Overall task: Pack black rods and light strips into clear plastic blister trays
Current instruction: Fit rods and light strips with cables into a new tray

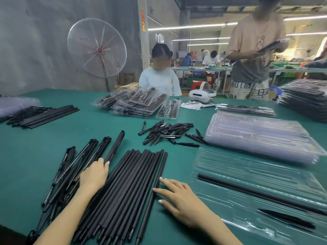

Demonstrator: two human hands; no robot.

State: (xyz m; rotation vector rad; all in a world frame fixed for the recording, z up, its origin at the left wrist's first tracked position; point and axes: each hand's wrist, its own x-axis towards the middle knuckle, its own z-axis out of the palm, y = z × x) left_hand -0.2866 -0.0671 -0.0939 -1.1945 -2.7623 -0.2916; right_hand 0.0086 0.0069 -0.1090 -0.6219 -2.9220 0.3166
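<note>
Right hand (184,202), fingers straight, touches the outermost of the rods (123,191): light, stiff, slippery; best pinched mid-length. Left hand (93,175) rests curled on strips (85,165).

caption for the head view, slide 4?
Left hand on light strips, right hand at black rods, beside part-filled blister tray.
</note>
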